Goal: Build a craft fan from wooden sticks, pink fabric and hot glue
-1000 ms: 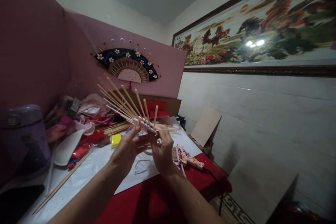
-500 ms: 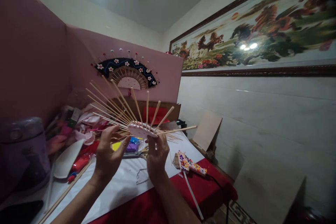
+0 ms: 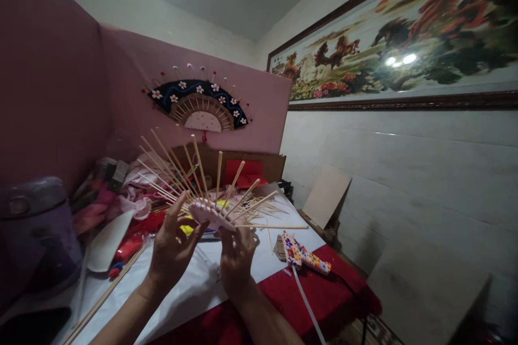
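The right hand (image 3: pixel 238 256) is pinching the right end of a dotted half-round base on a wooden-stick fan frame (image 3: pixel 210 216), which the person is holding above the counter (image 3: pixel 346 294). The left hand (image 3: pixel 172 245) is curving around the other end, its thumb touching the base; how firmly it is gripping, I cannot tell. Sticks are radiating from the base, pointing up and outward. Below, a white sheet (image 3: pixel 198 291) and a red cloth (image 3: pixel 277 291) are covering the counter. A flower-patterned glue gun (image 3: pixel 305 260) is lying right of the hands. Behind, a flower-decorated fan (image 3: pixel 199 89) is resting against a pink panel (image 3: pixel 261 110).
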{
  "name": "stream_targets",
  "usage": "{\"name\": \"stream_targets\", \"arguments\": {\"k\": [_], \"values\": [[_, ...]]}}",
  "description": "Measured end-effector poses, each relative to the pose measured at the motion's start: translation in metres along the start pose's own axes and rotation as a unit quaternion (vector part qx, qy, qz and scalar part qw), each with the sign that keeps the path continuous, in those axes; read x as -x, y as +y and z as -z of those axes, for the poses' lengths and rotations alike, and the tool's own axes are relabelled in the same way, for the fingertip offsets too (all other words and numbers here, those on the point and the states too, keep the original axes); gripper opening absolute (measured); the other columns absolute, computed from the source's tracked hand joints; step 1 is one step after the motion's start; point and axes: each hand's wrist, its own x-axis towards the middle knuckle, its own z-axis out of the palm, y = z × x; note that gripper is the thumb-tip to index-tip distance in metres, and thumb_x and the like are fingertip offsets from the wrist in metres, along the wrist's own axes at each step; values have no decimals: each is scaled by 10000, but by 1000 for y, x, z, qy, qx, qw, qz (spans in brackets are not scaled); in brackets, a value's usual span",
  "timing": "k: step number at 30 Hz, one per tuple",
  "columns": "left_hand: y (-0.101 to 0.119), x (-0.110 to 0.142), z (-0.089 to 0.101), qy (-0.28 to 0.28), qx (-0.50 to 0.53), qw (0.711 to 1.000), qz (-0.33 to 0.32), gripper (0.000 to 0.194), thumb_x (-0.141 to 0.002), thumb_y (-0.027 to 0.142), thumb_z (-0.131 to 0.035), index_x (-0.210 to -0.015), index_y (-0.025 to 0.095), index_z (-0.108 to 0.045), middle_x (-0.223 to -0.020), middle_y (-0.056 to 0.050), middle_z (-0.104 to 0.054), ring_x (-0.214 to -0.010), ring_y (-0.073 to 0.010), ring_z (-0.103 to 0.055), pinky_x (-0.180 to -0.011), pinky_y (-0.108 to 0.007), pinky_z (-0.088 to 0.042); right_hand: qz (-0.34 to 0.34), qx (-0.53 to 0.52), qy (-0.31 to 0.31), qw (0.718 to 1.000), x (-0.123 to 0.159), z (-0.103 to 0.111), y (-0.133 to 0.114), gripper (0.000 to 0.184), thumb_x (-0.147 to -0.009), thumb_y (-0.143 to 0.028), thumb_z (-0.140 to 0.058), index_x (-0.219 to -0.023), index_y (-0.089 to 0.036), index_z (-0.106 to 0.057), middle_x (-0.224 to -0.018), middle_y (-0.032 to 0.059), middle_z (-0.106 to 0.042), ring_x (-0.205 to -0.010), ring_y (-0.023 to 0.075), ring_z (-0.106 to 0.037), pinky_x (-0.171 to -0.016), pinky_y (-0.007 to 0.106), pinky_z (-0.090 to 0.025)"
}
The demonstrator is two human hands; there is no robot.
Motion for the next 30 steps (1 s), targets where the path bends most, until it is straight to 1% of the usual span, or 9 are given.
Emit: {"name": "stream_targets", "arguments": {"k": [2,5,8,12,17,20,24,26,30], "values": [[0,1,1,5,-4,1000,2,652,-564,89,-801,-1161,276,-617,-1231,-57,-589,-720,-135,-607,-510,-194,-438,-4,-10,-7,1000,0,2,-2,136,-930,-281,-462,-915,-266,-596,-745,21,-618,-740,200,-599,-710,336,-479],[-1,1,2,-9,-35,999,-12,667,-564,135,-820,-1174,303,-609,-1300,-43,-541,-720,-117,-603,-519,-185,-453,-13,-37,-13,999,0,5,-3,121,-923,-282,-485,-907,-262,-603,-783,23,-630,-757,190,-608,-723,327,-476],[-1,0,4,-21,-60,998,-23,668,-571,163,-824,-1180,325,-602,-1285,-28,-541,-767,-125,-616,-538,-178,-465,-24,-61,-5,998,0,7,-3,158,-934,-279,-452,-886,-252,-600,-801,24,-628,-766,179,-613,-709,313,-474],[1,0,4,-15,-67,997,-29,697,-565,160,-825,-1198,332,-589,-1229,-25,-568,-806,-137,-623,-574,-179,-481,-28,-74,-11,997,1,9,-4,220,-950,-282,-389,-876,-240,-591,-808,29,-625,-761,175,-610,-677,304,-467],[1,1,6,-25,-128,986,-102,700,-622,168,-795,-1256,327,-542,-1107,-31,-583,-729,-127,-604,-571,-195,-485,-46,-60,-17,997,0,11,-6,291,-956,-305,-356,-770,-222,-564,-732,29,-586,-700,173,-580,-644,306,-438],[-4,0,8,-32,-177,973,-142,691,-679,197,-764,-1307,301,-495,-1054,-44,-582,-719,-133,-605,-555,-205,-489,-48,-84,-22,995,-2,12,-8,293,-958,-318,-350,-771,-212,-551,-733,31,-578,-692,169,-567,-643,302,-431],[-15,-4,9,-18,-215,953,-212,638,-745,252,-719,-1331,263,-468,-1038,-57,-578,-672,-127,-609,-488,-214,-486,-47,-115,-26,992,-5,12,-11,332,-969,-315,-323,-716,-208,-508,-686,12,-538,-649,149,-538,-611,276,-421],[-18,-5,10,-12,-226,947,-228,624,-763,260,-706,-1336,260,-462,-1036,-57,-571,-659,-120,-610,-461,-208,-481,-56,-123,-28,990,-5,11,-12,333,-974,-317,-307,-726,-207,-500,-680,6,-526,-638,143,-527,-598,269,-417],[-18,-6,8,-13,-233,944,-235,624,-771,257,-703,-1343,263,-454,-1023,-51,-563,-639,-108,-610,-451,-200,-483,-69,-133,-29,988,-5,11,-11,339,-976,-329,-289,-730,-208,-489,-667,-2,-515,-627,138,-517,-600,270,-415]]}}
